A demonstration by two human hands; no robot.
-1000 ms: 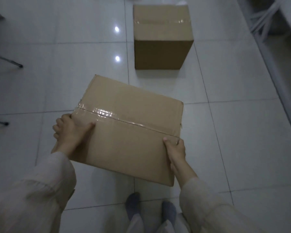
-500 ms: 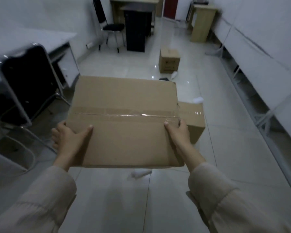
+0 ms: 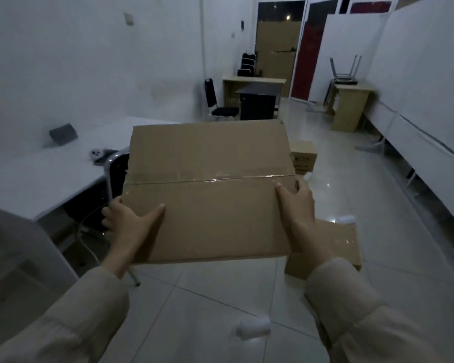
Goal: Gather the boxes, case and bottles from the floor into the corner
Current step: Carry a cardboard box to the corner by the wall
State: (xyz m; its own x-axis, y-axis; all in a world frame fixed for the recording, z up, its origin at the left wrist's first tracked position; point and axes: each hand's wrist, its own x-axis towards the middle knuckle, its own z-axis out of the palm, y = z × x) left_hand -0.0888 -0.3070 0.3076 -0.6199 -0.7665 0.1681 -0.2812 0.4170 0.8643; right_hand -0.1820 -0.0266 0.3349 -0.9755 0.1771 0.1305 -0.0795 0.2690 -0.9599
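At the centre of the frame, both hands are carrying a large cardboard box (image 3: 207, 189) clear of the floor, its taped seam running across the top face. The left hand (image 3: 127, 226) is clamping the box's lower left corner, thumb lying flat on top and fingers curling under out of sight. The right hand (image 3: 298, 208) is gripping the right edge near the seam, thumb on top and fingers wrapping down the side. Neither hand is holding anything else.

Judging by the relaxed, level carry, the box is probably fairly light, though its contents are not showing. Its walls are looking stiff and dry, so opposite edges with fingers underneath seem the safest hold; the glossy tape would likely be slippery.

Lower right, a second box (image 3: 336, 247) is sitting on the tiled floor (image 3: 207, 305), and a smaller box (image 3: 303, 157) is standing farther off. Pale bottle-like shapes are lying at lower centre (image 3: 253, 327) and right (image 3: 346, 219), too blurred to identify surely.
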